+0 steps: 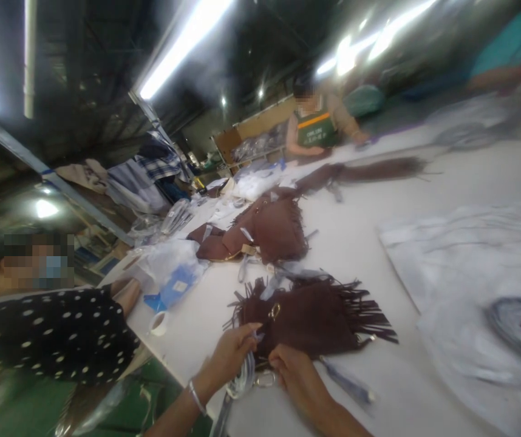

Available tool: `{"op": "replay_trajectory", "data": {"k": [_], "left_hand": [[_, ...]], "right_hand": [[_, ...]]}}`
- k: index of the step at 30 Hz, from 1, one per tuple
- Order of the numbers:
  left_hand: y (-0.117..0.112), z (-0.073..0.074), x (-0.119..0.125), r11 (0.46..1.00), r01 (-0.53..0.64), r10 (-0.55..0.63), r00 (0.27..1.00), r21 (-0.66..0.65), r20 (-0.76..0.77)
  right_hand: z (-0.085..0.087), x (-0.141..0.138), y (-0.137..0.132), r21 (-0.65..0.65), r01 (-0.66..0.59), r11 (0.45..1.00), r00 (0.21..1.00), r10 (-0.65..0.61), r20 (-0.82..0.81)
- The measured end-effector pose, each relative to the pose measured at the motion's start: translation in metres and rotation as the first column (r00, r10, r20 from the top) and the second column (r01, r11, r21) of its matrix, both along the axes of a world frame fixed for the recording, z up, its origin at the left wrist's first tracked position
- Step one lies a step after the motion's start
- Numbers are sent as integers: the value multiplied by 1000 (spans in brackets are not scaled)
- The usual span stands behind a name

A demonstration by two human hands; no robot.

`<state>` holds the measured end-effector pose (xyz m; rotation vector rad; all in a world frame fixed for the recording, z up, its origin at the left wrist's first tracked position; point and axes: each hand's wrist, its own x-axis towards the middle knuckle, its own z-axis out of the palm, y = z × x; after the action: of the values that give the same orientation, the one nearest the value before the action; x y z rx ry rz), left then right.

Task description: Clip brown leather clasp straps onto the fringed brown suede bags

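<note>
A brown fringed suede bag (319, 315) lies on the white table (379, 243) in front of me, with a gold ring on its front. My left hand (231, 352) is closed on the bag's near edge, beside a clear plastic-wrapped strap (242, 379). My right hand (294, 370) rests closed against the bag's near edge, close to a metal ring (265, 380); what its fingers hold is hidden. A bracelet sits on my left wrist.
More brown fringed bags (265, 230) lie further up the table, with plastic bags (173, 267) and a tape roll (159, 323) at the left edge. White wrapping sheets (470, 255) cover the right. A person in a dotted top sits left; another person sits at the far end.
</note>
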<state>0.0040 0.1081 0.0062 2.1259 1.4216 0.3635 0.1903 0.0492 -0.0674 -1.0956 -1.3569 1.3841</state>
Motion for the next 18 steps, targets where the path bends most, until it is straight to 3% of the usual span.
{"op": "replay_trajectory", "data": {"k": [9,18], "left_hand": [[-19,-7,-8,978,83,-58,989,190,-136],[-35,-17,-18,933,133,-26,952,334,-305]], "right_hand": [[0,1,7,-40,233,972,969,-235,-80],[-1,1,7,-16,265,964,964,-265,-24]]}}
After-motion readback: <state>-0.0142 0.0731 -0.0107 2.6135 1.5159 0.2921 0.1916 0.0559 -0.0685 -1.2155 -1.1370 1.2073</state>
